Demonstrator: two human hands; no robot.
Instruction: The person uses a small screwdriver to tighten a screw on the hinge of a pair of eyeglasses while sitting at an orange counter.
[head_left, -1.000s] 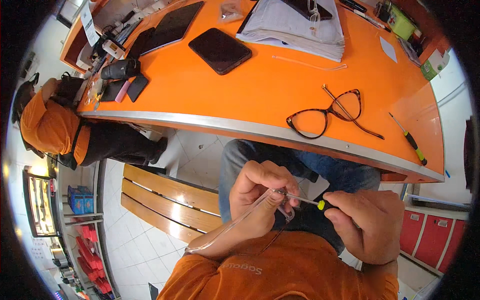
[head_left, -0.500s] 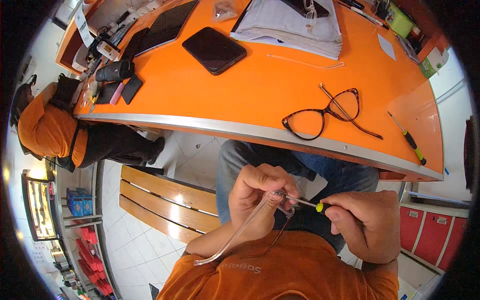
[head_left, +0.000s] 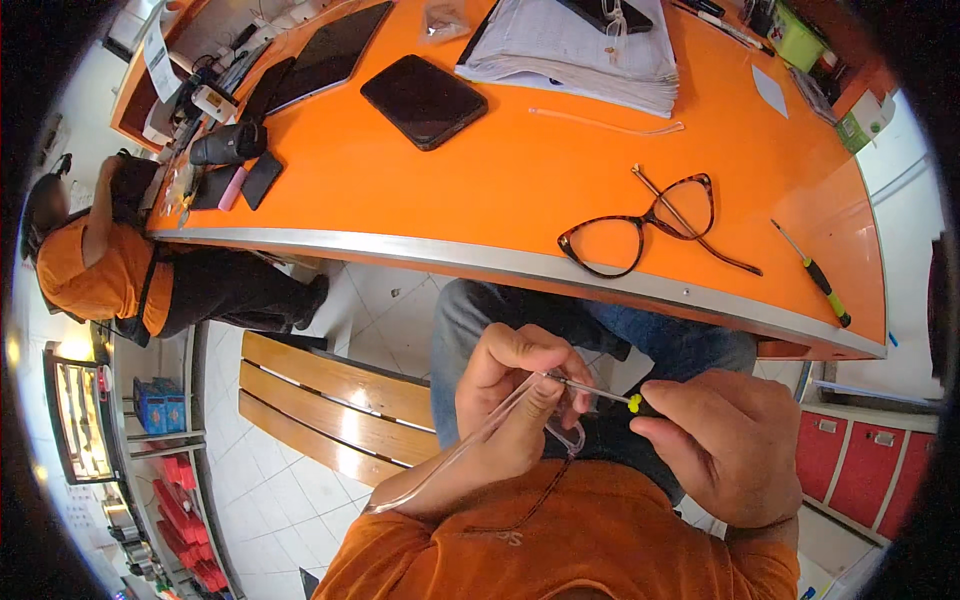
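At lower centre of the frame, my left hand [head_left: 508,405] pinches clear plastic eyeglasses [head_left: 571,448]; my right hand [head_left: 725,445] grips a thin steel screwdriver with a yellow-green collar [head_left: 634,403]. Probably I'm working a hinge screw; next calls for steady, aligned turning

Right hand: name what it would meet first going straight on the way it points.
Probably the left hand, holding the clear glasses frame; the screwdriver in the right hand points there, though depth is unclear.

Spectacles [head_left: 648,217] and a screwdriver [head_left: 634,403] suggest an eyewear workshop.
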